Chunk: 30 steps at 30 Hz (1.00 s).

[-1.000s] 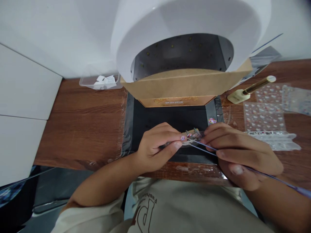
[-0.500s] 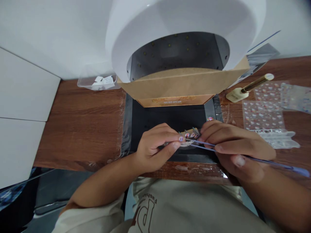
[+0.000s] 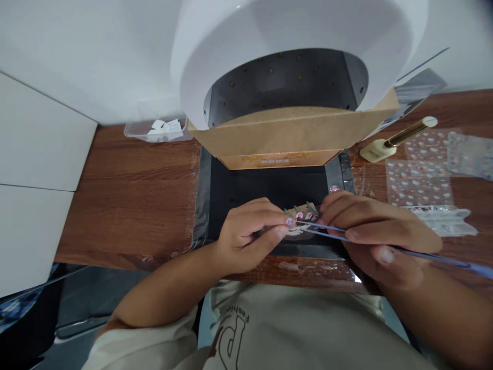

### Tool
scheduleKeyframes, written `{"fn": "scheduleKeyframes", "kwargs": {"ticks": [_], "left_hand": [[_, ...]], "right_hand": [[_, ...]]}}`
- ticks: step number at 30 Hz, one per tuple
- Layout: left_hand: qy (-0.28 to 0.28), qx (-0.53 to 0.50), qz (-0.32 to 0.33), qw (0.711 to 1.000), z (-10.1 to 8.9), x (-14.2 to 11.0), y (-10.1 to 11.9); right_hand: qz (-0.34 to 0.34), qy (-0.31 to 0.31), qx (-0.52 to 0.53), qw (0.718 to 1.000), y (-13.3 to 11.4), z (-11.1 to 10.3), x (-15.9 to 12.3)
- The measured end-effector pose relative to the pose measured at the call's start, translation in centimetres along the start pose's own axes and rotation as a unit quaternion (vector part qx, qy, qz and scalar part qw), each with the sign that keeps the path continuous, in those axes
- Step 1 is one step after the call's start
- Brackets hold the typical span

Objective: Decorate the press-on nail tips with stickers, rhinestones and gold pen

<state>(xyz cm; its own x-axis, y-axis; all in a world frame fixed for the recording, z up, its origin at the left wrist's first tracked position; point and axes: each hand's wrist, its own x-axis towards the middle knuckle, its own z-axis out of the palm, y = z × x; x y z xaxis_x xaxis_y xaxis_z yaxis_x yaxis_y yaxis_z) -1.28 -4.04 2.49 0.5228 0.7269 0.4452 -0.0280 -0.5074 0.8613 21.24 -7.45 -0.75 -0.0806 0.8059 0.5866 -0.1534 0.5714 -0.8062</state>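
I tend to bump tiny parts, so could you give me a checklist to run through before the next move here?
1. Tweezers secure in the right hand: ok, gripped between thumb and fingers.
2. Small shiny piece steadied by the left hand: ok, at the thumb and forefinger tips.
3. Tweezer tips touching that piece: cannot tell, too small.
4. Right hand well clear of the sparkly cluster: not ok, the fingers are right beside it.
5. Bottle capped: ok, gold cap on.

Left hand (image 3: 246,232) near right hand (image 3: 385,231) (both curled)
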Motion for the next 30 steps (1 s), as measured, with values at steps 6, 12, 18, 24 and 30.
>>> {"fn": "scheduleKeyframes", "kwargs": {"ticks": [6, 12, 18, 24, 30], "left_hand": [[-0.003, 0.024, 0.013, 1.0, 0.0, 0.1, 0.1], [-0.002, 0.024, 0.027, 0.999, 0.1, 0.1, 0.0], [0.011, 0.017, 0.026, 0.999, 0.2, 0.0, -0.2], [0.006, 0.005, 0.009, 1.0, 0.2, -0.1, 0.0], [0.0, 0.0, 0.017, 1.0, 0.1, -0.2, -0.1]], "right_hand": [[-0.072, -0.018, -0.033, 0.997, 0.5, 0.0, 0.0], [-0.062, -0.011, -0.029, 0.998, 0.1, 0.3, 0.4], [-0.058, -0.028, 0.042, 0.997, -0.3, 0.6, 1.3], [-0.037, -0.001, 0.078, 0.996, 0.0, 0.9, 1.4], [-0.044, 0.003, 0.053, 0.998, -0.2, 0.8, 1.3]]}}
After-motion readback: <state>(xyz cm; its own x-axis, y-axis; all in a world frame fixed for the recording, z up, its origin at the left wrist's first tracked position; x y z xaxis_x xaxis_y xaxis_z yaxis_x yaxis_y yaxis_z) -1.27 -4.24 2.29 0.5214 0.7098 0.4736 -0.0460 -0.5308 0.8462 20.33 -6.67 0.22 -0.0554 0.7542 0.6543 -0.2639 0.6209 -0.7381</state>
